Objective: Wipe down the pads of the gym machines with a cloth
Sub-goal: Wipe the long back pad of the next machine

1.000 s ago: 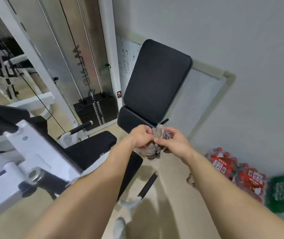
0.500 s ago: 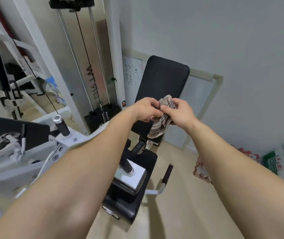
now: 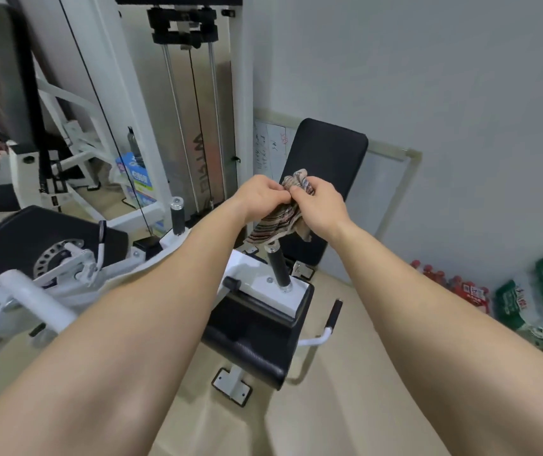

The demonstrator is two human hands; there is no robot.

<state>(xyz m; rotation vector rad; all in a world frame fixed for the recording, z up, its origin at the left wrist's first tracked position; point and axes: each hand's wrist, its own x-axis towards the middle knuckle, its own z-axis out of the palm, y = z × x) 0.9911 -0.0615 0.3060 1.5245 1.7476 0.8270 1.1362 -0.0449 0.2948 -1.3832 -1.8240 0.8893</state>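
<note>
Head view: both bare forearms reach forward over a white-framed gym machine
Left hand point(image 3: 261, 196): fingers curled closed, pinching the upper edge of the cloth
Right hand point(image 3: 320, 205): fingers bent shut on the same cloth, thumb pressed on top of it
Cloth point(image 3: 280, 218): striped, bunched between the two hands, its lower part hanging loose just above a black upright handle point(image 3: 278, 268)
Back pad point(image 3: 324, 179): black, tilted against the grey wall, directly behind the hands
Seat pad point(image 3: 253, 340): black, below the hands, apart from the cloth
Floor by the wall: packs of bottles point(image 3: 523, 301), right of the arms
</note>
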